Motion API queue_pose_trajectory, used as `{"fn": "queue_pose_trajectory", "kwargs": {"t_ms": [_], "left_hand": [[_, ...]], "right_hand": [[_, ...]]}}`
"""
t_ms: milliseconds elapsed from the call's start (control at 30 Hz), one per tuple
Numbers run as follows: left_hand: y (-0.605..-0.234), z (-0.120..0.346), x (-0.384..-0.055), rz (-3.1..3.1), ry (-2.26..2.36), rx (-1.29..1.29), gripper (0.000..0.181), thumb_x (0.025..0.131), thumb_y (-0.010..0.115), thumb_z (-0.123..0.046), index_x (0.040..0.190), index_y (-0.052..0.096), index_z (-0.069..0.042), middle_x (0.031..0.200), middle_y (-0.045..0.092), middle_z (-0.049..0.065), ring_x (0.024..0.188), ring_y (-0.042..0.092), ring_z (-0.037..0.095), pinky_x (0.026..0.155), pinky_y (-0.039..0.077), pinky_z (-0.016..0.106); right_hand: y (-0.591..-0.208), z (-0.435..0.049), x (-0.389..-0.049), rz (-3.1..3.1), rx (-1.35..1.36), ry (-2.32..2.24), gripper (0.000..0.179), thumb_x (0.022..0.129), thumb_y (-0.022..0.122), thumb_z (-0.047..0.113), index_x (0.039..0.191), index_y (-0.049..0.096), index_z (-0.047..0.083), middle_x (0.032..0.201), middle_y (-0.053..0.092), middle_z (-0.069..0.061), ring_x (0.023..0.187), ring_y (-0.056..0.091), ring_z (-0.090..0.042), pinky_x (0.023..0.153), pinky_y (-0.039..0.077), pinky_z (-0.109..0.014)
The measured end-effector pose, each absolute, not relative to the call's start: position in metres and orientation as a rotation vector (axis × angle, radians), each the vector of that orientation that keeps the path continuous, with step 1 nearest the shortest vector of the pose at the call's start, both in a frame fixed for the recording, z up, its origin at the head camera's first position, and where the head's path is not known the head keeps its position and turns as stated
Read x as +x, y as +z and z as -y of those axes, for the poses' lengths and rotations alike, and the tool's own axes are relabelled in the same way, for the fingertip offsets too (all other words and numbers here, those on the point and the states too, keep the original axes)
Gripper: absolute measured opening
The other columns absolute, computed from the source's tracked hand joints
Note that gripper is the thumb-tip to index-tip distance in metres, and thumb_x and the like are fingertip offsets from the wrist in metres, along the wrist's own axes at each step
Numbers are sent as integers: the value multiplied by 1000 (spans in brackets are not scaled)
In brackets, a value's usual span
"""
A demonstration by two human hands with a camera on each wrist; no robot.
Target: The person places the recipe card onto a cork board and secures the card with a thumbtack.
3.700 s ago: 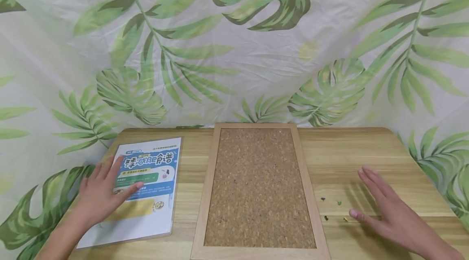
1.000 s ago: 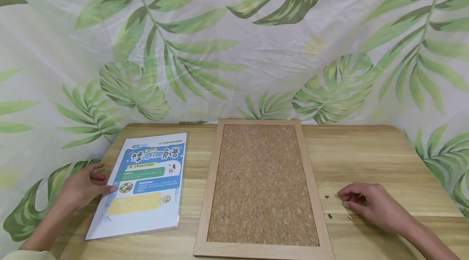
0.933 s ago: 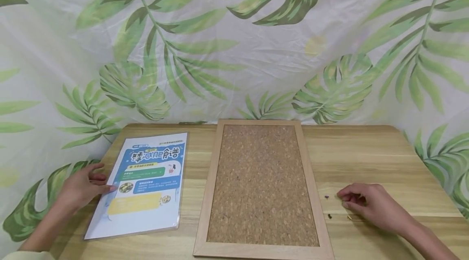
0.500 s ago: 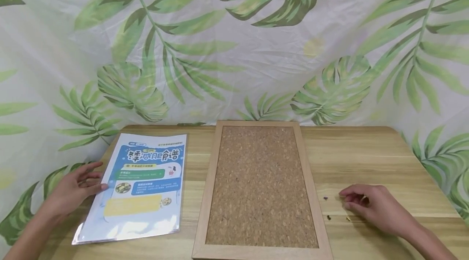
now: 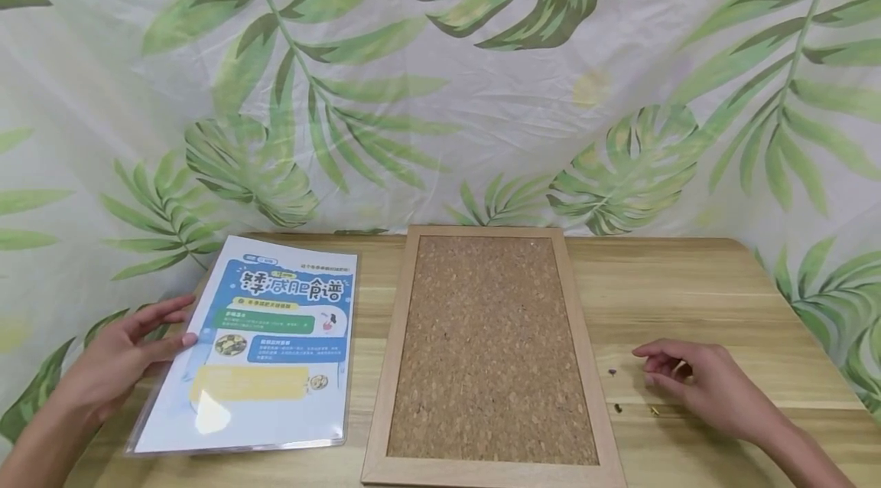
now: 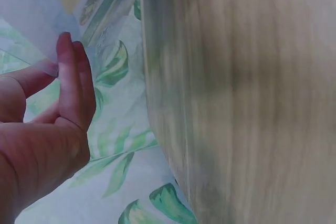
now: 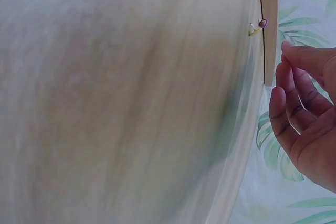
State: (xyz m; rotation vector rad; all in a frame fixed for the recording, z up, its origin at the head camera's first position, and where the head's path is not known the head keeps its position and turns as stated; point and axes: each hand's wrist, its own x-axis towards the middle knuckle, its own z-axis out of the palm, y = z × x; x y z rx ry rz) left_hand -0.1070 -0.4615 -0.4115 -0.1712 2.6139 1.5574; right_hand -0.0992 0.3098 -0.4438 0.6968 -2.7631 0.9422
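In the head view, my left hand pinches the left edge of a laminated printed sheet, thumb in front and fingers behind. That edge stands raised from the wooden table; the left wrist view shows the clear sheet at the fingertips. Right of a wood-framed cork board, my right hand is held low with thumb and index together in a pinch. The small green pushpin is hidden there. Beside that hand lie a purple pushpin, a dark one and a yellow one.
The cork board lies flat in the middle of the table, its top end at the back edge. A leaf-printed cloth hangs behind and beside the table. In the right wrist view, loose pins lie near the frame.
The left hand has gone from hovering over the sheet to gripping its left edge, lifting and tilting it. The right hand has closed where the green pushpin lay; that pin no longer shows.
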Motion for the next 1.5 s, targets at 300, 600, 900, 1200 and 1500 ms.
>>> {"fn": "queue_pose_trajectory", "kwargs": {"t_ms": [300,600,900,1200,1500], "left_hand": [[-405,459,-106,-2167,2115,-25,58,105,59,9,146,61,-31,127,65,-12,99,78,12,76,67,31],[-396,450,-107,-2036,2263,45,61,106,51,13,149,62,-29,127,70,-10,101,78,13,77,66,30],[-389,436,-108,-1973,2318,50,63,105,51,14,151,61,-28,130,72,-10,106,78,13,81,66,31],[-379,415,-113,-1947,2359,145,65,104,50,17,154,59,-24,131,72,-8,108,77,11,80,66,29],[-380,384,-121,-1859,2393,265,66,103,47,20,155,56,-19,133,70,-1,106,77,16,78,66,27]], "right_hand": [[-441,-305,-99,2738,695,984,34,83,86,-4,113,79,8,88,73,16,79,65,6,64,58,-20],[-438,-302,-98,2736,678,1010,33,84,86,-4,114,80,8,88,74,17,79,65,6,65,59,-20],[-435,-299,-97,2712,683,1036,32,84,85,-6,112,80,8,88,75,13,79,65,5,64,59,-20],[-434,-297,-97,2708,679,1028,31,85,85,-5,113,80,8,89,74,16,79,65,5,65,59,-21],[-431,-296,-97,2668,676,1017,32,85,84,-7,112,80,7,88,75,16,79,66,5,66,57,-18]]}}
